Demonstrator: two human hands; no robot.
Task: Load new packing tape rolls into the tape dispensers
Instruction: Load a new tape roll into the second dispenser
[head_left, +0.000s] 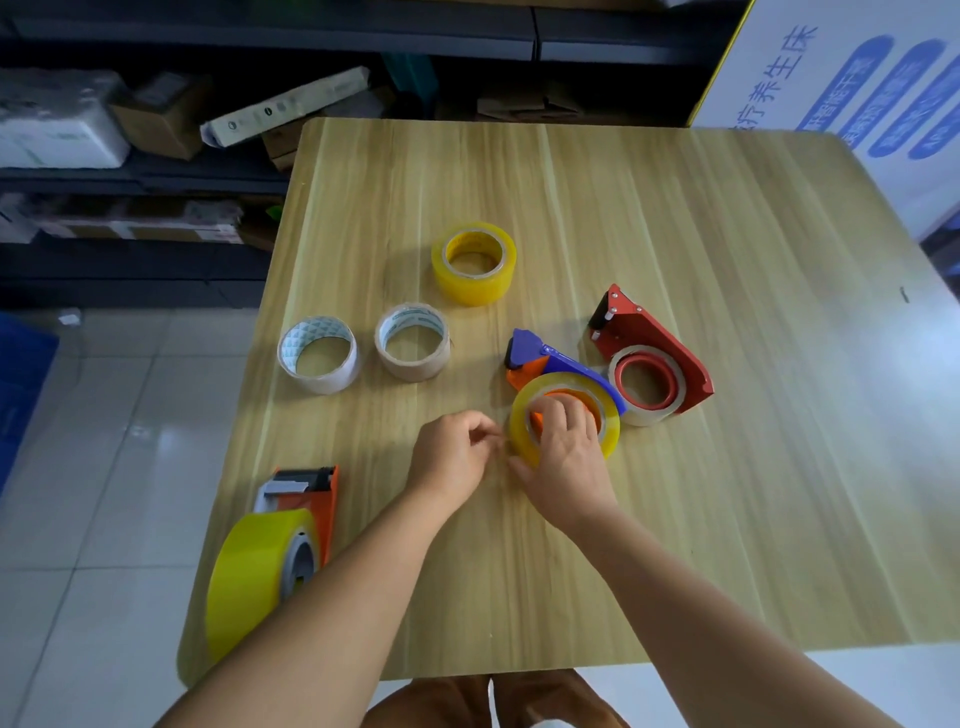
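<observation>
My right hand (563, 457) grip curled on yellow tape roll (563, 415) seated in blue dispenser (545, 358), left hand (452, 457) just beside, fingers pinched at roll's edge, on table (675, 234).

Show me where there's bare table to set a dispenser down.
The widest bare patch is the table's right side, right of the red dispenser. Also bare: the far strip beyond the yellow roll. Crowded: the middle, around the blue dispenser and both hands.
</observation>
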